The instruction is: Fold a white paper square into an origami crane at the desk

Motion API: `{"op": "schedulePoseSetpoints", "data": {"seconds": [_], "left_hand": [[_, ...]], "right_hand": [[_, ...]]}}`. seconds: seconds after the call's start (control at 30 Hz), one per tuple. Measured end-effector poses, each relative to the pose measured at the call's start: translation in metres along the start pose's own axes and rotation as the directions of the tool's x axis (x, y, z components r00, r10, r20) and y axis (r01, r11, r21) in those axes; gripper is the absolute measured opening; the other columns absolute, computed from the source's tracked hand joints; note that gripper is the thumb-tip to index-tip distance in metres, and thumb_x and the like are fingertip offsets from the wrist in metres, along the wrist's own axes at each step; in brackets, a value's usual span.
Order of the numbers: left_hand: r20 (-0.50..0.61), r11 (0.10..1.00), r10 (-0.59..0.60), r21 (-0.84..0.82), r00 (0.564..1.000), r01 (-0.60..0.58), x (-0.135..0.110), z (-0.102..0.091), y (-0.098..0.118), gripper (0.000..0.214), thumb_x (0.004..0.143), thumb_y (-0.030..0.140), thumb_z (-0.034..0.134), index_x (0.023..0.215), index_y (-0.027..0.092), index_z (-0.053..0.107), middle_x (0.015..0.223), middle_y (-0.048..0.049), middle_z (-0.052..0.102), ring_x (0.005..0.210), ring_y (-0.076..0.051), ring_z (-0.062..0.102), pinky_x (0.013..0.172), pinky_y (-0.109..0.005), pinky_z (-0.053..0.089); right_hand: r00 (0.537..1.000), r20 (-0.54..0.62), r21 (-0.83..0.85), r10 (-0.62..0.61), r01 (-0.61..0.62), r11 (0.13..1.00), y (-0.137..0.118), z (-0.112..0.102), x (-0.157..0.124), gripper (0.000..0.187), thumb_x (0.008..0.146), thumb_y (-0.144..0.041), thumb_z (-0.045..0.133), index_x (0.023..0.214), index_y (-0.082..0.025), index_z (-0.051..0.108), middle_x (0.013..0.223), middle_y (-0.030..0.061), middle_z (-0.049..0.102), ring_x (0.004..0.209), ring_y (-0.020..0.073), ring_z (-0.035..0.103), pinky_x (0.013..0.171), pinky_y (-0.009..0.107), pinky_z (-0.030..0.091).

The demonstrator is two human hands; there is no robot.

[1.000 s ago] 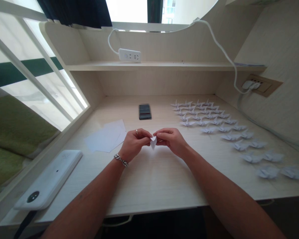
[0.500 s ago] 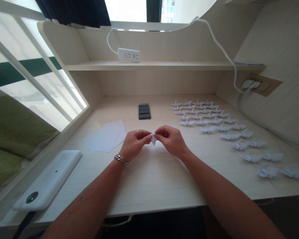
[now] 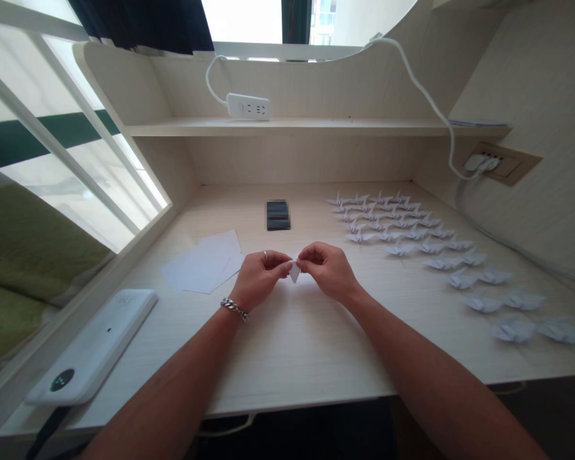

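Observation:
A small folded piece of white paper [image 3: 294, 273] hangs point-down between my hands, above the middle of the desk. My left hand [image 3: 261, 276] pinches its left side between thumb and fingers; a ring and a chain bracelet show on that hand and wrist. On the other side, my right hand [image 3: 329, 269] grips the paper's right edge in a pinch. The fingertips cover the paper's upper part. Loose sheets of white paper [image 3: 196, 265] lie to the left of my left hand. Rows of folded paper cranes [image 3: 402, 249] stand right of my right hand.
A white power bank [image 3: 96, 345] with a dark strap lies at the desk's left edge. Behind my hands is a dark, blurred-out rectangular object [image 3: 278, 214]. A power strip [image 3: 248, 107] rests on the shelf [image 3: 306, 128], and a white cable [image 3: 426, 96] runs to the wall socket.
The folded paper has shifted very slightly, with its tip a little lower. Both hands keep their pinch and have hardly moved.

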State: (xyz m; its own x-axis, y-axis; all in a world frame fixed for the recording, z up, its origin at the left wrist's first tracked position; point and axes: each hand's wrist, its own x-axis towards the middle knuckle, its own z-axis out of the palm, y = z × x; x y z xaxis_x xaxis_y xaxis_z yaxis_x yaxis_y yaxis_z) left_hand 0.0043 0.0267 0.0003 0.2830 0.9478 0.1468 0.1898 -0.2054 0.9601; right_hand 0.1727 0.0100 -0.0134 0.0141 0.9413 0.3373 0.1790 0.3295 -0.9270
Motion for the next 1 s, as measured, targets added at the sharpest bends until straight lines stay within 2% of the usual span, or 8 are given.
{"op": "schedulePoseSetpoints", "data": {"seconds": [0.13,0.27,0.5,0.63,0.7,0.87,1.0], "left_hand": [[0.014,0.999,-0.03,-0.018,0.999,0.03,0.001,0.0,-0.002,0.023,0.07,0.034,0.072,0.079,0.013,0.073,0.073,-0.0074,0.072,0.065,-0.016,0.064,0.063,-0.028,0.053],[-0.005,0.999,-0.008,0.048,1.0,0.009,0.001,0.001,-0.003,0.021,0.071,0.034,0.07,0.077,0.014,0.072,0.069,-0.0061,0.071,0.062,-0.016,0.064,0.061,-0.027,0.051],[-0.074,0.981,0.045,0.189,0.996,-0.03,-0.002,0.005,0.002,0.015,0.072,0.03,0.066,0.072,0.015,0.069,0.065,-0.0034,0.069,0.06,-0.015,0.06,0.057,-0.025,0.046],[-0.118,0.972,0.072,0.232,0.99,-0.043,-0.004,0.006,0.002,0.014,0.073,0.029,0.065,0.07,0.016,0.067,0.065,-0.0031,0.067,0.06,-0.015,0.059,0.058,-0.026,0.044],[-0.136,0.969,0.098,0.237,0.986,-0.063,-0.005,0.007,0.001,0.013,0.073,0.029,0.064,0.07,0.017,0.066,0.065,-0.0027,0.067,0.06,-0.015,0.059,0.058,-0.026,0.044],[-0.147,0.949,0.163,0.294,0.976,-0.114,-0.007,0.01,0.004,0.011,0.075,0.027,0.063,0.071,0.017,0.065,0.066,-0.0015,0.067,0.062,-0.014,0.058,0.06,-0.026,0.044],[-0.146,0.945,0.177,0.302,0.973,-0.127,-0.007,0.01,0.008,0.011,0.078,0.026,0.061,0.073,0.017,0.066,0.066,-0.0004,0.066,0.06,-0.013,0.057,0.059,-0.024,0.043]], "right_hand": [[1.0,-0.014,-0.013,0.005,-0.005,1.0,-0.001,0.0,0.0,0.008,0.071,-0.022,0.068,0.076,-0.017,0.065,0.074,0.0035,0.068,0.07,0.0182,0.065,0.068,0.031,0.053],[1.0,-0.001,-0.007,0.025,-0.025,1.0,-0.001,0.0,-0.001,0.009,0.07,-0.023,0.068,0.076,-0.017,0.065,0.073,0.003,0.068,0.069,0.0176,0.065,0.067,0.031,0.052],[0.997,0.001,0.152,0.081,-0.08,0.985,-0.001,0.008,0.001,0.012,0.063,-0.02,0.072,0.072,-0.016,0.065,0.068,0.0019,0.066,0.065,0.0157,0.062,0.064,0.029,0.05],[0.992,0.038,0.22,0.122,-0.127,0.967,-0.001,0.01,0.0,0.024,0.066,-0.024,0.071,0.087,-0.016,0.064,0.07,0.0021,0.068,0.067,0.016,0.064,0.066,0.03,0.051],[0.991,0.067,0.167,0.118,-0.128,0.978,-0.002,0.008,-0.001,0.024,0.07,-0.028,0.069,0.09,-0.015,0.064,0.073,0.0032,0.069,0.069,0.0164,0.064,0.067,0.03,0.051],[0.997,0.062,-0.136,0.037,-0.029,0.99,-0.007,0.005,-0.003,0.013,0.078,-0.029,0.062,0.074,-0.017,0.066,0.071,0.0026,0.067,0.066,0.0149,0.059,0.064,0.028,0.046],[1.0,-0.002,-0.12,0.006,-0.006,0.993,-0.009,0.007,-0.003,0.013,0.079,-0.03,0.062,0.075,-0.017,0.065,0.07,0.002,0.066,0.065,0.0148,0.058,0.062,0.027,0.045]]}}
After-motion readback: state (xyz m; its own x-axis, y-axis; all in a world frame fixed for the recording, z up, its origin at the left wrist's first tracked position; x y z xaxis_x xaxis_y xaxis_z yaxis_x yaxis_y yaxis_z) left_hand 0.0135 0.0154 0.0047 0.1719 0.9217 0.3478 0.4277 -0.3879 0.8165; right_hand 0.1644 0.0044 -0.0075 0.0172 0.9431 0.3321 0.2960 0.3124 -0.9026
